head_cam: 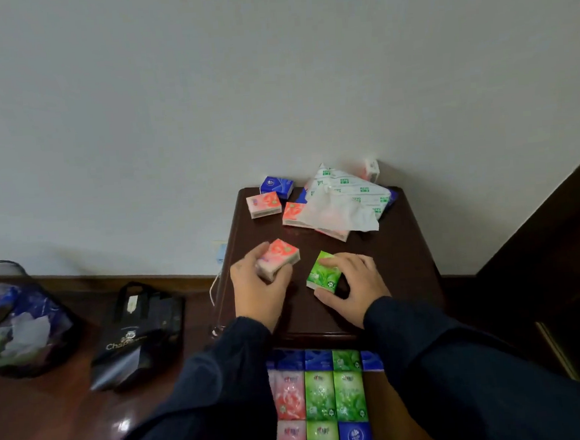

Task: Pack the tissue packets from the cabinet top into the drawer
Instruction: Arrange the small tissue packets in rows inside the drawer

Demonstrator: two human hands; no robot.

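Pick-up step. My left hand [264, 290] grips a pink packet [279, 256] and my right hand [349, 284] grips a green packet [324, 271], both near the front edge of the dark, glossy cabinet top [405, 263]. Next, I judge, comes carrying both down into the drawer [377, 402], beside the tight rows there. The packets are small, soft, film-wrapped blocks; more lie by crumpled wrapping [345, 202] at the back edge.
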